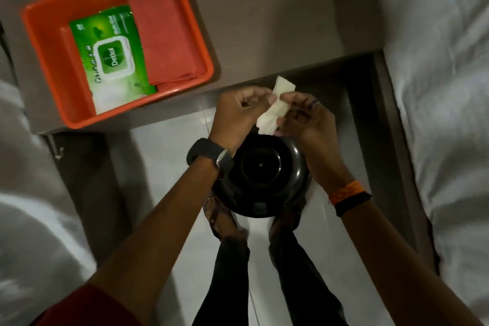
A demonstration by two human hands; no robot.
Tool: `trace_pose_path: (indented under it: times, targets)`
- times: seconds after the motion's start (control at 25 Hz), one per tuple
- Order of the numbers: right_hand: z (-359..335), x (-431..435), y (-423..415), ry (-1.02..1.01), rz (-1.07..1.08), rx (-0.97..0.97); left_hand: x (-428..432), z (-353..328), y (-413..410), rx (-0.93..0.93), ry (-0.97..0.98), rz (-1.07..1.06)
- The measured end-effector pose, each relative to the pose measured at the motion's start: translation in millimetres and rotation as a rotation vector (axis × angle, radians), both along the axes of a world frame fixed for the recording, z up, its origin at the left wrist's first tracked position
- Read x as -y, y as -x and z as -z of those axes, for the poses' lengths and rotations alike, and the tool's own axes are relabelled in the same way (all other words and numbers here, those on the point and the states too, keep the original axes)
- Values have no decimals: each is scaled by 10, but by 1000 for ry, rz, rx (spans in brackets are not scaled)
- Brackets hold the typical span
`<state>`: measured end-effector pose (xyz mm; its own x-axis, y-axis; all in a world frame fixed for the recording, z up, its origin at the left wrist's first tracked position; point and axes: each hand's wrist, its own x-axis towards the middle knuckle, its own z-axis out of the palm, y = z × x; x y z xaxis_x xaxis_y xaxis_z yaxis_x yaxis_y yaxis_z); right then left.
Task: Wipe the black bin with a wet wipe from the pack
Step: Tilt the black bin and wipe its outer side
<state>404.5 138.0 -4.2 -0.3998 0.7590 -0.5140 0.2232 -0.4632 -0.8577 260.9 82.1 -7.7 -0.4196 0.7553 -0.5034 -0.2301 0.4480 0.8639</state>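
Both hands meet above the black bin [260,172], pinching one white wet wipe [274,107] between them. Left hand [238,114] curls its fingers onto the wipe's left edge, wrist bent, dark watch [211,157] on the wrist. Right hand [304,119] grips the wipe's right side with thumb and forefinger, ring on one finger, orange and black bands [349,197] at the wrist. Wipe is crumpled, partly unfolded, upper corner sticking up past the fingertips. Forearms come in from the near edge, left one crossing the bin's left rim.

Bin sits on the pale floor [164,156] right below the hands, round, seen from the top, with the person's feet touching or just beside its near side; cannot tell which. Free floor shows left and right of the bin.

Far left, an orange tray [39,42] rests on a grey-brown tabletop [264,21], near its front edge. Inside lie the green wipes pack [111,55], lid closed, and a folded red cloth [164,34] just right of it, overlapping its edge. White bedding [436,87] fills the right side, more white fabric at far left.
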Motion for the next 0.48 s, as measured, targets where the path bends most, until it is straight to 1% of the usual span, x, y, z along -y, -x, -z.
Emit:
trace_pose_path:
  times: [0.04, 0.08, 0.12, 0.16, 0.2, 0.24, 0.32, 0.4, 0.48]
  targets:
    - [39, 12, -81, 90, 70, -30, 15, 44, -138, -216, -26, 65]
    - [71, 24, -142, 185, 135, -77, 31, 79, -276, -457, -66, 172]
    - [99, 36, -208, 244, 183, -123, 49, 105, -425, -658, -97, 285]
    - [138, 49, -274, 256, 211, -136, 70, 144, -559, -774, -104, 379]
    - [173, 62, -353, 251, 236, -131, 79, 176, -691, -803, -89, 432]
    - [205, 71, -415, 236, 257, -103, 91, 201, -787, -767, -69, 419]
    - [261, 85, -519, 224, 277, -61, 74, 228, -896, -565, -42, 268]
    - [294, 63, -604, 236, 272, -69, 4, 248, -936, -421, -16, 129]
    - [305, 25, -663, 261, 270, -111, -52, 274, -944, -336, 5, 67]
